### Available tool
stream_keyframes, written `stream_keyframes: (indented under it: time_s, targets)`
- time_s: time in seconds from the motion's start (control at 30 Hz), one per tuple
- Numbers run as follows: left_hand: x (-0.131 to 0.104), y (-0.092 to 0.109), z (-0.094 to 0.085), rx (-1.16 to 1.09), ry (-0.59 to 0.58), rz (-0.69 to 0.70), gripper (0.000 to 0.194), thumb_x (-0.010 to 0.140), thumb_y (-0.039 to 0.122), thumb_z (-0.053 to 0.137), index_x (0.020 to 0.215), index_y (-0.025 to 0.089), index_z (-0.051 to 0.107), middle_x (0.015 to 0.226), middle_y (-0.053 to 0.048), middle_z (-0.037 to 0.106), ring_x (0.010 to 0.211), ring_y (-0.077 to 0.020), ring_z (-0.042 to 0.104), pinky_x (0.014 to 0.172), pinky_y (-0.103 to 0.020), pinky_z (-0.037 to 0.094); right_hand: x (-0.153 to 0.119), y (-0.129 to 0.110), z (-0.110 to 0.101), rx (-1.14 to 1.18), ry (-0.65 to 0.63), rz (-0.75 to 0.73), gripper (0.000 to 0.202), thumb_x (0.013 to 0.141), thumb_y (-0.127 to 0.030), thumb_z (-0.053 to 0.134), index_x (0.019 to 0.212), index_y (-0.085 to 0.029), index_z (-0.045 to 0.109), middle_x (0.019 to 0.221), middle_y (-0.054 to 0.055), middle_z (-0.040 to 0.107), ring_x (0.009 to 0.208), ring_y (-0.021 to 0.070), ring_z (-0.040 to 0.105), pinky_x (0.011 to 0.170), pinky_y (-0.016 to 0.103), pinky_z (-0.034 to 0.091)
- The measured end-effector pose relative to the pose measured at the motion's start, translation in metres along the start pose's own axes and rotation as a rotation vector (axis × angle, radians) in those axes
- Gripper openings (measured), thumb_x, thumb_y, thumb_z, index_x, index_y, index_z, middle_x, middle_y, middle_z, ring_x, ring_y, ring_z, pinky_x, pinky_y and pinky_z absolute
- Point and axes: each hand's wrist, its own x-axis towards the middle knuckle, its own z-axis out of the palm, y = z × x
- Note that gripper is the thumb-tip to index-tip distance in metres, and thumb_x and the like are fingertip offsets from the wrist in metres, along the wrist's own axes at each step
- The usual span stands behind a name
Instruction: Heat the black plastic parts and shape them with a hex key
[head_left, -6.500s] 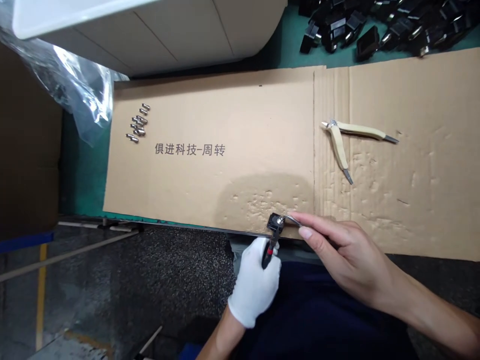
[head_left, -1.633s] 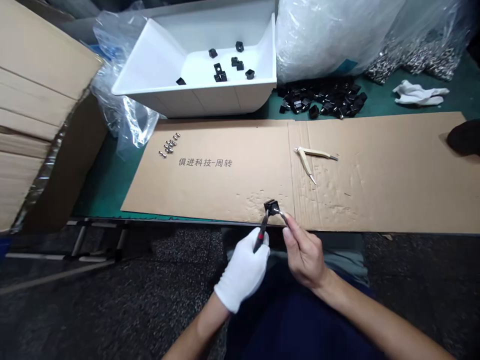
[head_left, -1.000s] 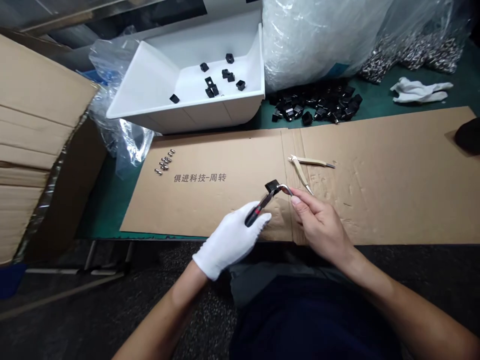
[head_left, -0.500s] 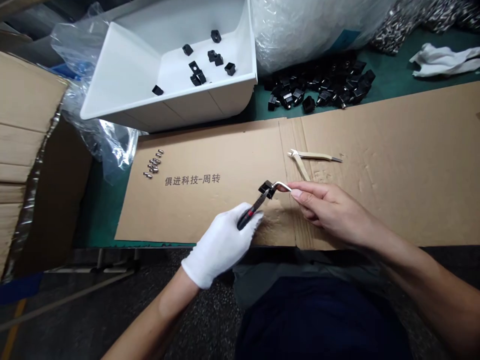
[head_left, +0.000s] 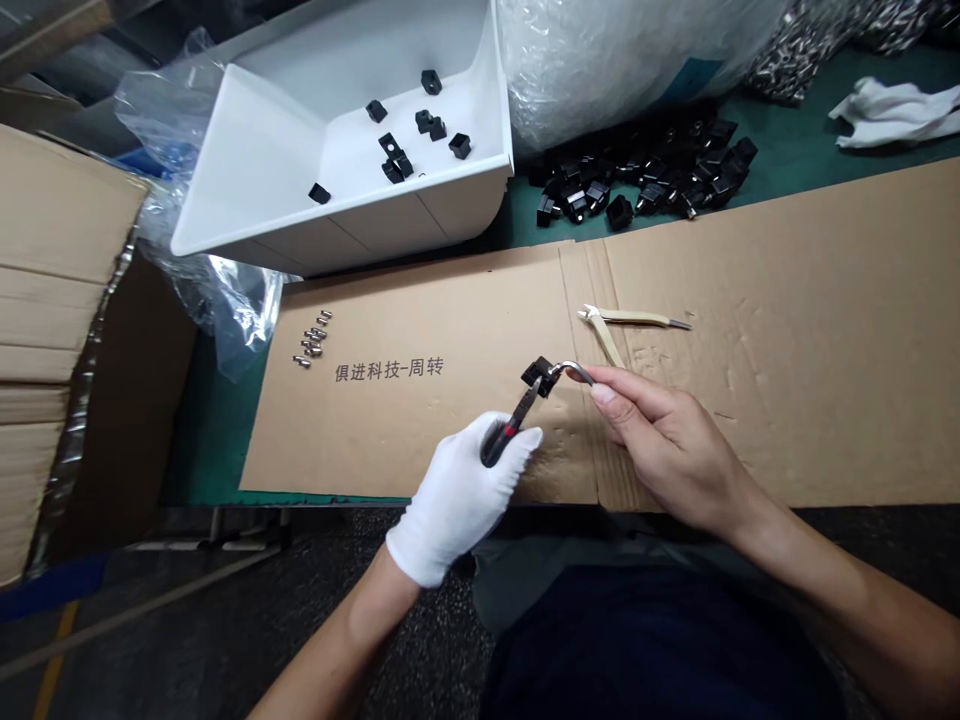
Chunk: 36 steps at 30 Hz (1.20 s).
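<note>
My left hand (head_left: 469, 490), in a white glove, is closed around dark-handled pliers (head_left: 517, 422) with a red mark. A small black part (head_left: 541, 375) sits at the pliers' tips above the cardboard. My right hand (head_left: 664, 430), ungloved, pinches a bent metal hex key (head_left: 576, 368) between thumb and fingers. The key's far end meets the right side of the black part. Just beyond my right hand, cream-handled cutters (head_left: 634, 318) lie open on the cardboard. Several small metal pieces (head_left: 312, 341) rest at the cardboard's left.
Flat cardboard (head_left: 465, 310) covers the green table (head_left: 802, 150). A white bin (head_left: 352, 230) holding several black parts stands at the back left. Behind the cardboard are a black parts pile (head_left: 645, 175), clear plastic wrap (head_left: 585, 70) and a white glove (head_left: 896, 112). A carton (head_left: 45, 330) stands left.
The whole view has shifted slightly. My right hand has turned a little around the hex key, with its fingers placed differently. Both hands keep their hold, and the black part remains at the pliers' tips.
</note>
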Motion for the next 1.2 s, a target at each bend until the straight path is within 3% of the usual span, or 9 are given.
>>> stream_keyframes:
  time_s: [0.3,0.47,0.57,0.77,0.87,0.93,1.03,1.13,1.2]
  targets:
    - [-0.001,0.0,-0.013,0.045,-0.044,0.063,0.028,0.101,0.046,0.054,0.111,0.022,0.064,0.103,-0.002,0.07,0.091,-0.0183,0.061,0.086,-0.032,0.046,0.0,-0.006,-0.019,-0.063,-0.11,0.003,0.036,0.106,-0.039,0.052,0.133,-0.024,0.071,0.123,0.006,0.076,0.119,0.0263,0.069,0.103,0.042,0.057]
    - [-0.003,0.001,-0.007,-0.037,-0.121,0.015,0.041,0.103,0.051,0.047,0.078,0.02,0.054,0.072,0.003,0.054,0.068,-0.0139,0.045,0.066,-0.029,0.039,0.004,0.001,-0.028,-0.113,-0.17,-0.011,0.037,0.106,-0.041,0.051,0.133,-0.025,0.07,0.13,0.006,0.072,0.125,0.0276,0.066,0.108,0.046,0.054]
    - [-0.008,0.002,0.004,-0.224,-0.169,-0.052,0.046,0.104,0.055,0.043,0.077,0.019,0.053,0.072,0.002,0.053,0.065,-0.0131,0.044,0.063,-0.028,0.039,0.003,0.002,-0.032,-0.147,-0.162,-0.042,0.036,0.106,-0.04,0.051,0.131,-0.025,0.071,0.133,0.005,0.071,0.126,0.0268,0.065,0.109,0.043,0.053]
    - [-0.027,-0.007,0.019,-0.585,-0.397,-0.273,0.053,0.101,0.063,0.043,0.087,0.015,0.063,0.069,-0.003,0.062,0.052,-0.0112,0.047,0.053,-0.025,0.037,-0.005,0.005,-0.044,-0.173,-0.314,0.008,0.033,0.106,-0.041,0.053,0.13,-0.031,0.073,0.116,0.001,0.078,0.108,0.0236,0.073,0.097,0.035,0.058]
    - [-0.034,-0.021,0.022,-0.843,-0.639,-0.359,0.064,0.101,0.066,0.036,0.087,0.012,0.066,0.071,-0.008,0.067,0.047,-0.0118,0.052,0.05,-0.026,0.041,-0.005,0.007,-0.055,-0.117,-0.438,0.031,0.034,0.106,-0.043,0.053,0.129,-0.03,0.074,0.11,0.002,0.078,0.1,0.023,0.073,0.089,0.034,0.059]
    - [-0.037,-0.031,0.025,-1.021,-0.813,-0.401,0.07,0.097,0.073,0.037,0.085,0.01,0.068,0.064,-0.009,0.066,0.042,-0.0138,0.053,0.046,-0.027,0.044,-0.002,0.007,-0.061,-0.041,-0.54,0.068,0.035,0.106,-0.043,0.052,0.13,-0.03,0.073,0.101,0.002,0.078,0.085,0.0198,0.072,0.071,0.028,0.058]
    - [-0.038,-0.044,0.033,-1.215,-1.008,-0.417,0.072,0.089,0.077,0.047,0.077,0.01,0.069,0.051,-0.009,0.061,0.035,-0.0168,0.051,0.04,-0.03,0.046,0.001,0.006,-0.065,0.115,-0.692,0.19,0.038,0.106,-0.046,0.052,0.134,-0.029,0.071,0.071,-0.001,0.066,0.057,0.0132,0.056,0.046,0.021,0.039]
    - [-0.041,-0.053,0.044,-1.296,-1.123,-0.42,0.073,0.082,0.08,0.052,0.066,0.01,0.068,0.044,-0.009,0.056,0.032,-0.0192,0.05,0.036,-0.032,0.045,0.003,0.004,-0.065,0.25,-0.75,0.301,0.039,0.104,-0.049,0.055,0.132,-0.027,0.072,0.064,-0.003,0.052,0.055,0.0114,0.043,0.048,0.022,0.031]
    - [-0.045,-0.06,0.052,-1.314,-1.12,-0.417,0.075,0.077,0.082,0.055,0.062,0.009,0.068,0.04,-0.008,0.052,0.03,-0.019,0.048,0.033,-0.03,0.04,0.003,0.005,-0.064,0.342,-0.79,0.342,0.038,0.104,-0.048,0.055,0.129,-0.025,0.073,0.066,-0.003,0.048,0.057,0.0106,0.039,0.05,0.022,0.03]
